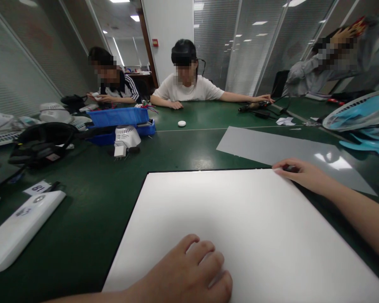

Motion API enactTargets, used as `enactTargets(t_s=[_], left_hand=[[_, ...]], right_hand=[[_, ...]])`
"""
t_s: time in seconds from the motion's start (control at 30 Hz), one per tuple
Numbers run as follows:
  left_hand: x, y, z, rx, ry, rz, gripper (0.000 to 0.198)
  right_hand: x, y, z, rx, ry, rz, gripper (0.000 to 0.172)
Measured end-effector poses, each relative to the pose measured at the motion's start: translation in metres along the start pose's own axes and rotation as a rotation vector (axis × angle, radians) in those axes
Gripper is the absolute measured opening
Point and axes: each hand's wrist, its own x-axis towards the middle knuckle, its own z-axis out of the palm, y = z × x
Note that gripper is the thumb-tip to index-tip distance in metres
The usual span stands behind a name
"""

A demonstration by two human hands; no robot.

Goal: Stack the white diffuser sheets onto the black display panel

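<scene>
A large flat white panel [240,219] with a thin dark edge lies on the green table in front of me. My left hand [192,271] is over the near part of the panel, palm down, fingers bent and slightly apart, holding nothing. At the far right corner, my right hand [298,172] pinches the panel's edge between thumb and fingers; the fingertips are partly hidden. Just beyond that hand, a grey glossy sheet [271,147] lies flat on the table, partly covered by my right hand and forearm.
Blue bins [118,117] and a white vented part [127,136] stand at the back left. Left of me lie a white long casing [25,229] and a black headset-like item [44,143]. Blue fan blades [371,145] sit at right. Across the green table [82,235] sit several people.
</scene>
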Motion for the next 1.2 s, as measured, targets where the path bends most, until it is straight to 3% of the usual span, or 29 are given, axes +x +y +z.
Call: enactTargets(t_s=[0.1, 0.3, 0.4, 0.83, 1.03, 1.2], left_hand=[[-0.001, 0.000, 0.001, 0.002, -0.014, -0.001, 0.006], [-0.002, -0.002, -0.003, -0.037, -0.121, 0.003, 0.022], [-0.002, -0.002, -0.006, -0.052, -0.141, -0.008, 0.026], [-0.004, -0.001, -0.003, -0.010, -0.094, -0.009, 0.015], [-0.002, -0.001, -0.005, -0.041, -0.146, -0.018, 0.019], [-0.001, 0.000, -0.009, -0.058, -0.183, -0.027, 0.020]], right_hand=[[0.000, 0.002, 0.001, 0.100, 0.020, 0.110, 0.047], [-0.002, 0.004, 0.002, 0.435, 0.018, 0.205, 0.049], [-0.004, -0.001, 0.002, 0.483, 0.031, 0.230, 0.050], [-0.003, -0.011, 0.003, 0.289, 0.055, 0.214, 0.056], [-0.003, -0.015, 0.003, 0.149, 0.064, 0.192, 0.060], [-0.004, -0.015, 0.003, 0.096, 0.075, 0.161, 0.053]])
